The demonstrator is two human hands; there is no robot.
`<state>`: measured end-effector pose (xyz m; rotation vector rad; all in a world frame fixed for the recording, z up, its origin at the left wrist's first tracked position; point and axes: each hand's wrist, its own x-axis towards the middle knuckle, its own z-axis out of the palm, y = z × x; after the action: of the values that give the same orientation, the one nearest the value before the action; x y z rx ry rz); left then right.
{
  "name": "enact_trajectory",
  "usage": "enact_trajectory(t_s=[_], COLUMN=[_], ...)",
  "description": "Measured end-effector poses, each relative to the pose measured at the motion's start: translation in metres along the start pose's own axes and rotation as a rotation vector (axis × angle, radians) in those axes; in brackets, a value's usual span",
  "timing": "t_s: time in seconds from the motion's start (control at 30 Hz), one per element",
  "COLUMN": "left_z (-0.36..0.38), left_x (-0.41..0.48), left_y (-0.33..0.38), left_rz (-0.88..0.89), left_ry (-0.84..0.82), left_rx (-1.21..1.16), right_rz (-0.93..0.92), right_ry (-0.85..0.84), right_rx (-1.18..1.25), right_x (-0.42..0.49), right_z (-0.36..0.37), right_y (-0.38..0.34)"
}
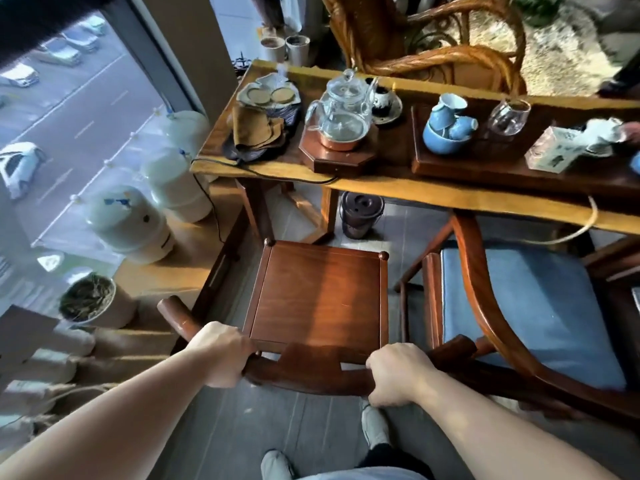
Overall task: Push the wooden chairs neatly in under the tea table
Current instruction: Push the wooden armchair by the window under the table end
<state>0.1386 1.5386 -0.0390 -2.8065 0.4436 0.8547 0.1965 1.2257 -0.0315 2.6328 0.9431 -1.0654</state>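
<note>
Left hand (221, 353) and right hand (398, 374) hide their fingers behind the chair (317, 296) back.

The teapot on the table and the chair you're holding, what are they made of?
The teapot looks like clear glass: you see through it, and its base looks coppery. The chair looks like dark reddish wood, polished, since its seat shines in the light.
</note>
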Motion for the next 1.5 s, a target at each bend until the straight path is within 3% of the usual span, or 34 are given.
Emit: enact_trajectory(t_s=[0.4, 0.8, 0.93, 1.5], left_z=[-0.043, -0.048, -0.053, -0.053], left_x=[0.066, 0.079, 0.074, 0.073], left_y=[-0.025, 0.011, 0.015, 0.051], left_rz=[-0.016, -0.215, -0.191, -0.157], left_ry=[0.041, 0.184, 0.143, 0.147], left_rx=[0.06, 0.012, -0.032, -0.036], right_rz=[0.075, 0.101, 0.141, 0.088], right_ry=[0.24, 0.123, 0.058, 0.082], right_rx=[0.103, 0.043, 0.092, 0.009], right_x=[0.018, 0.024, 0.019, -0.007], right_z=[-0.003, -0.021, -0.023, -0.003], right_y=[0.029, 0.068, 0.06, 0.088])
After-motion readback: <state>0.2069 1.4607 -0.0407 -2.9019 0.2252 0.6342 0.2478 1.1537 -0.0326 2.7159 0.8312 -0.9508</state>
